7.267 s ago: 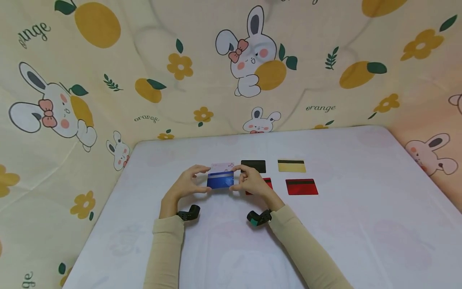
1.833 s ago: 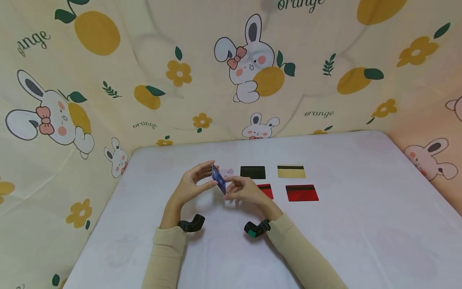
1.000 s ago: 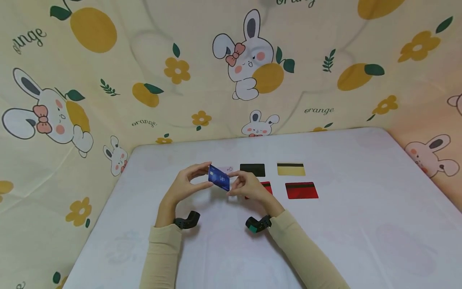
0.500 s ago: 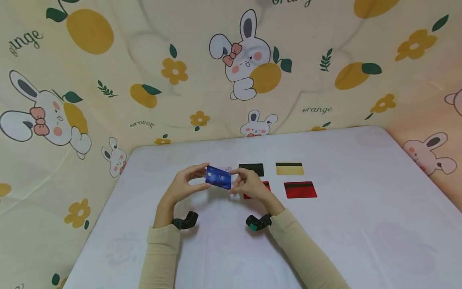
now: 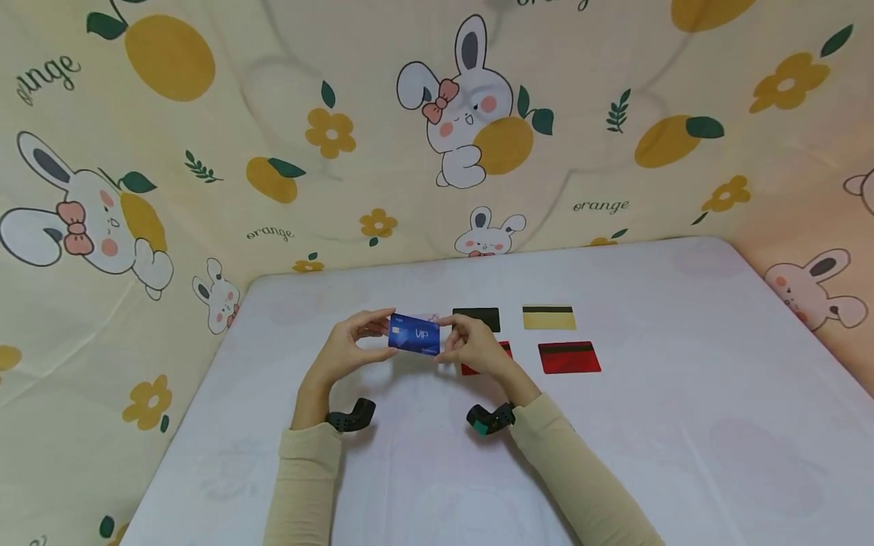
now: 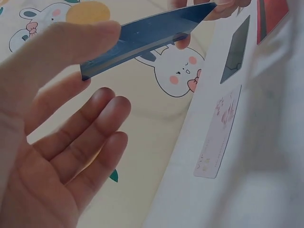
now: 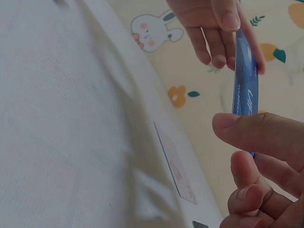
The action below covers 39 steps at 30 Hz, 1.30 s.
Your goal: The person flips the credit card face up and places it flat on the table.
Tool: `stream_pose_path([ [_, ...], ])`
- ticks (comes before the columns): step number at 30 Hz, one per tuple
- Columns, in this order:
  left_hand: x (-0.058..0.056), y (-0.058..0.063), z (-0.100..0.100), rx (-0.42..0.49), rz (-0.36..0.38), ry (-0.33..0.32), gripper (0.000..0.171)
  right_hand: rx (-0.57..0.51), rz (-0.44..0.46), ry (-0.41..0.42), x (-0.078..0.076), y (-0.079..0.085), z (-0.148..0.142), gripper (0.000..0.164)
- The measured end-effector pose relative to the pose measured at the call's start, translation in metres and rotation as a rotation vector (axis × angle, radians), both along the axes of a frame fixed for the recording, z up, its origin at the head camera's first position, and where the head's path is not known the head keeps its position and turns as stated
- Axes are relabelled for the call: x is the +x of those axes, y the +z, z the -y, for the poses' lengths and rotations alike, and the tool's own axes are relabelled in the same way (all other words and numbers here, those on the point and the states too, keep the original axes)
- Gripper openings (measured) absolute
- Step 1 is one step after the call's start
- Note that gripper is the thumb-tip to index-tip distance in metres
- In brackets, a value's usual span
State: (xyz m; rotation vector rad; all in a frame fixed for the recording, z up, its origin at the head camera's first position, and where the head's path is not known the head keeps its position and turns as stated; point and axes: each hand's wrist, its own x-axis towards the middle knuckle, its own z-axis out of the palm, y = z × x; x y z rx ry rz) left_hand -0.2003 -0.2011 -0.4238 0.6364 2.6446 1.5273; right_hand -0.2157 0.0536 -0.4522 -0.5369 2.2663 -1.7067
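Observation:
Both hands hold up a blue plastic card marked VIP, its chip side facing the head camera. My left hand pinches the card's left edge between thumb and index finger, the other fingers loose below it in the left wrist view. At the opposite edge, my right hand pinches with thumb and finger. In the left wrist view the card's back with a pale stripe shows on the blue card. Behind it on the table lies a pale pink card, mostly hidden in the head view.
On the white table a black card and a gold card lie in the back row. Nearer are a red card and another red card, partly covered by the right hand. A patterned cloth hangs behind.
Earlier the striped back of the blue card faced the head camera. The hands then turned it edge-on and round, and now its VIP side faces the camera, nearly level.

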Motion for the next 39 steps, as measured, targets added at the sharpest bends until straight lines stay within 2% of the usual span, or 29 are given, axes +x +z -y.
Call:
stream_pose_path([
  [12, -0.004, -0.006, 0.003, -0.051, 0.112, 0.031, 0.063, 0.045, -0.002, -0.018, 0.000, -0.003, 0.000, 0.062],
  [24, -0.006, -0.013, 0.006, -0.048, 0.167, 0.027, 0.061, 0.090, -0.019, -0.022, -0.001, -0.007, 0.000, 0.062],
  [33, -0.009, -0.024, 0.012, -0.061, 0.215, -0.018, 0.062, 0.123, 0.061, -0.022, 0.000, -0.010, 0.003, 0.061],
  [39, -0.011, -0.030, 0.014, -0.086, 0.248, -0.017, 0.061, 0.127, 0.074, -0.004, 0.001, -0.011, 0.004, 0.061],
])
